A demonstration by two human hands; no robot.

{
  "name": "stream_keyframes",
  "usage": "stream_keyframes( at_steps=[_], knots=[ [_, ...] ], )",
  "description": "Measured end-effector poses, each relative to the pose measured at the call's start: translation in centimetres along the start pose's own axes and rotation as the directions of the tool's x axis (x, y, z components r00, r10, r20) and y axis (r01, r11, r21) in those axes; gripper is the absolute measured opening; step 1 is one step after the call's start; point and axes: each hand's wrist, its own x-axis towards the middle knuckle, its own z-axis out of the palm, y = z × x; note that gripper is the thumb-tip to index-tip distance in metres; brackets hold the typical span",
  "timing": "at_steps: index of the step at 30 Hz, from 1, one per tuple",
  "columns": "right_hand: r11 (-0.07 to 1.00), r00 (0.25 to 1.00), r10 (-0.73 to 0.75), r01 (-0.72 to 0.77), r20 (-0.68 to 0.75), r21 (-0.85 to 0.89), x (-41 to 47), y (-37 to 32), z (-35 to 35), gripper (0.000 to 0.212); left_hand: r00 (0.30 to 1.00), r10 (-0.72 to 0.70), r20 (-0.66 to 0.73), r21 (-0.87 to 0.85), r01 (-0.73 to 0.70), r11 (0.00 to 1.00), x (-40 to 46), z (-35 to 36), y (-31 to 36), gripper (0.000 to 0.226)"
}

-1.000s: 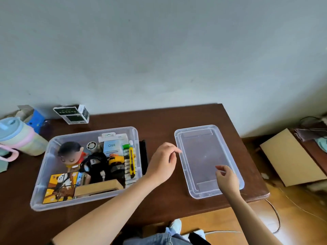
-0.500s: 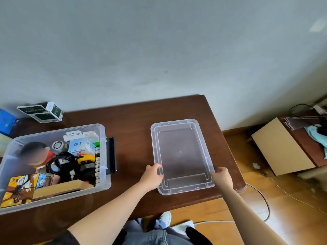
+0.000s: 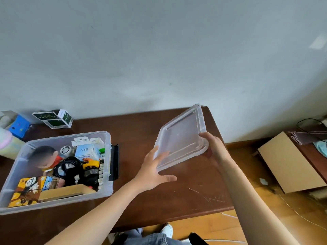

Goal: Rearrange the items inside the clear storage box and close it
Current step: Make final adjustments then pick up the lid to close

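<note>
Lifted off the table [image 3: 185, 197] where it lay flat half a second ago, the lid [image 3: 182, 138] now tilts in the air, far edge raised. Left hand [image 3: 154, 172] grips its near left corner, fingers under the plastic and thumb out along the near edge. Right hand [image 3: 213, 147] clasps the near right corner, fingers curled round the rim. At the left stands the open box [image 3: 108, 174], packed with a Q88 carton [image 3: 85, 152], black cable [image 3: 67, 169] and a doll [image 3: 45, 156].
</note>
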Motion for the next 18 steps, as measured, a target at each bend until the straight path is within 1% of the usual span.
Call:
stream_keyframes(
  at_steps=[2,4,6,7,8,9,10,12,13,14,16,18],
  knots=[
    [0.999,0.994,-0.024,0.020,0.104,0.039,-0.5,-2.0,1.8,0.013,0.993,0.076,-0.086,-0.052,-0.080,0.995,-0.5,-0.4,0.0,0.064],
    [0.996,0.981,-0.038,0.022,0.188,0.085,-1.0,-3.5,3.7,0.016,0.961,0.112,-0.252,-0.062,-0.132,0.989,-0.5,-0.8,0.2,0.046],
    [0.986,0.970,-0.046,0.006,0.240,0.165,-1.1,-4.7,5.7,0.021,0.890,0.137,-0.436,-0.024,-0.164,0.986,-0.5,-1.7,0.4,0.035],
    [0.978,0.963,-0.058,0.001,0.265,0.210,-1.0,-5.2,6.7,0.023,0.853,0.134,-0.505,-0.051,-0.185,0.981,-0.7,-2.3,0.5,0.029],
    [0.972,0.957,-0.076,0.009,0.280,0.233,-0.9,-5.5,7.5,0.024,0.830,0.094,-0.549,-0.132,-0.198,0.971,-0.8,-3.0,0.7,0.024],
    [0.975,0.957,-0.098,0.037,0.272,0.220,-0.8,-5.7,8.3,0.024,0.825,0.014,-0.565,-0.256,-0.191,0.948,-0.9,-3.8,1.0,0.025],
    [0.982,0.962,-0.122,0.081,0.245,0.173,-0.7,-5.7,9.2,0.022,0.826,-0.085,-0.558,-0.396,-0.175,0.901,-1.2,-4.8,1.2,0.030],
    [0.985,0.974,-0.174,0.170,0.147,0.037,-0.3,-5.1,10.9,0.017,0.828,-0.242,-0.505,-0.617,-0.151,0.772,-1.8,-6.8,1.1,0.036],
    [0.977,0.975,-0.205,0.209,0.087,-0.043,0.0,-4.7,11.5,0.014,0.835,-0.287,-0.470,-0.696,-0.150,0.703,-2.3,-7.9,0.7,0.034],
    [0.959,0.969,-0.247,0.248,0.026,-0.133,0.3,-4.3,12.0,0.011,0.845,-0.313,-0.433,-0.755,-0.151,0.638,-2.8,-9.0,0.3,0.032],
    [0.886,0.936,-0.346,0.301,-0.068,-0.353,0.9,-3.4,12.9,0.008,0.866,-0.328,-0.376,-0.821,-0.147,0.552,-4.3,-11.6,-1.2,0.028],
    [0.784,0.901,-0.420,0.302,-0.105,-0.543,1.6,-2.5,13.7,0.019,0.891,-0.338,-0.304,-0.868,-0.113,0.483,-6.0,-14.1,-3.3,0.026]
  ],
)
